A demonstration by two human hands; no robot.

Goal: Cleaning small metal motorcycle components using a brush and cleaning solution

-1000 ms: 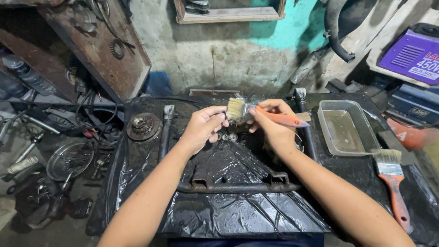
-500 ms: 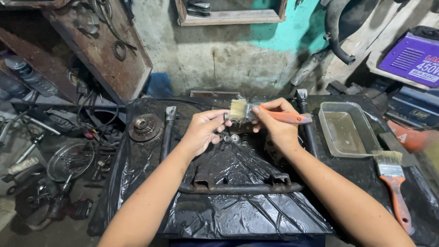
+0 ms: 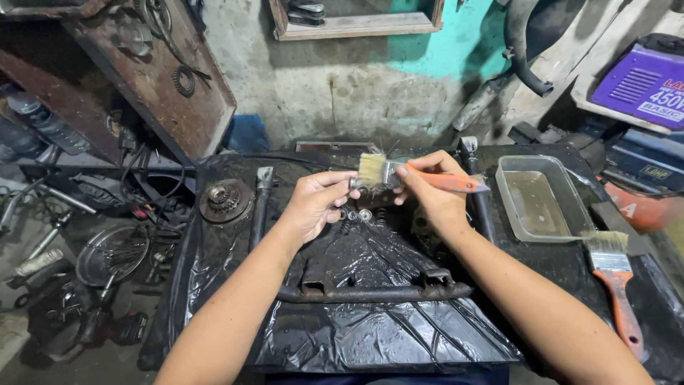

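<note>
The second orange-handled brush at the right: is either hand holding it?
No. The second brush lies alone on the black plastic sheet, while the right hand holds another brush.

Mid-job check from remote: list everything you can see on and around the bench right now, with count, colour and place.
paintbrush in hand: 1, orange handle, pale bristles, held above bench centre
small part: 1, dark, pinched at the bristles; kind unclear
second paintbrush: 1, orange handle, lying at bench right
tray: 1, clear plastic with murky liquid, right of centre
plastic sheet: 1, black, covering the bench
metal frame: 1, dark greasy tube, across bench front
small rings: about three, grey, bench centre
sprocket: 1, rusty, bench left
purple machine: 1, top right
wooden shelf: 1, on the wall
left hand: pinches the small part
right hand: grips the brush handle
</note>
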